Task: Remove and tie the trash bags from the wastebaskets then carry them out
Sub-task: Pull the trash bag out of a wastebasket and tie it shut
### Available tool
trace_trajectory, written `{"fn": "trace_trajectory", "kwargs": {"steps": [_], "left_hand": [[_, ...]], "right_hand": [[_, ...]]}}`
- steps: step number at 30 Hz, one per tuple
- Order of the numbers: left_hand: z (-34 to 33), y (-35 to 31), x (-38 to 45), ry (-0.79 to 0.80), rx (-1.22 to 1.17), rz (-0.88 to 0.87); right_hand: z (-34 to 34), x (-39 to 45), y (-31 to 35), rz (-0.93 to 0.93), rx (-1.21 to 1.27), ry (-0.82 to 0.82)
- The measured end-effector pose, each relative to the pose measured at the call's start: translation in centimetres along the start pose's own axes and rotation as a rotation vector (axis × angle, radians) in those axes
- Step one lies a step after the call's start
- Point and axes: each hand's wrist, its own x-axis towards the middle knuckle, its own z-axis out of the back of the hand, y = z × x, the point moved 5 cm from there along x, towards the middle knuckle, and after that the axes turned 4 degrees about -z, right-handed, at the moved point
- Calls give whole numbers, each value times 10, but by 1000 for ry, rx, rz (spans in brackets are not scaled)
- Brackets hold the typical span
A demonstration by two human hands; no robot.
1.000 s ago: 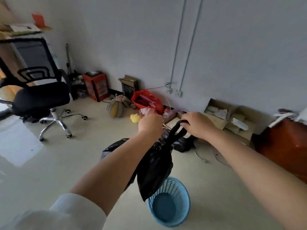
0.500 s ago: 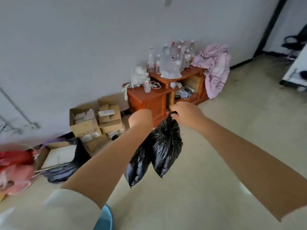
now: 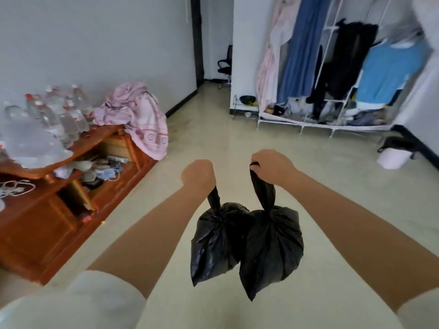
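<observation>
Two tied black trash bags hang side by side above the floor, touching each other. My left hand (image 3: 198, 173) grips the twisted neck of the left bag (image 3: 213, 243). My right hand (image 3: 273, 166) grips the neck of the right bag (image 3: 273, 250), which hangs a little lower. Both arms are stretched out in front of me. A white wastebasket (image 3: 393, 159) with a black liner stands on the floor at the far right by the wall.
A low wooden cabinet (image 3: 71, 186) with plastic bottles (image 3: 61, 115) and a pink cloth (image 3: 140, 117) runs along the left wall. A clothes rack (image 3: 332, 67) with hanging garments fills the right. A doorway (image 3: 215, 39) opens straight ahead, with a black chair (image 3: 225, 65) beyond it.
My view has swung right, from the blue basket and boxes by the wall to the room's far end. The two bags have come apart, one hanging from each hand.
</observation>
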Motion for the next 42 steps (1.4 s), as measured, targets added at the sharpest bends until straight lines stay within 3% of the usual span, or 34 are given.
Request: {"fn": "trace_trajectory", "kwargs": {"steps": [9, 16, 22, 35, 42], "left_hand": [[-56, -236, 228, 73, -56, -393], [-82, -397, 396, 155, 39, -677], [-107, -499, 534, 141, 75, -680], [-148, -747, 828, 113, 178, -664], [-182, -898, 991, 90, 157, -730]], "right_hand": [[12, 99, -274, -363, -44, 59], [22, 192, -457, -632, -22, 137], [21, 280, -595, -703, 3, 118], [50, 495, -909, -604, -89, 87], [61, 600, -1112, -665, -147, 33]]}}
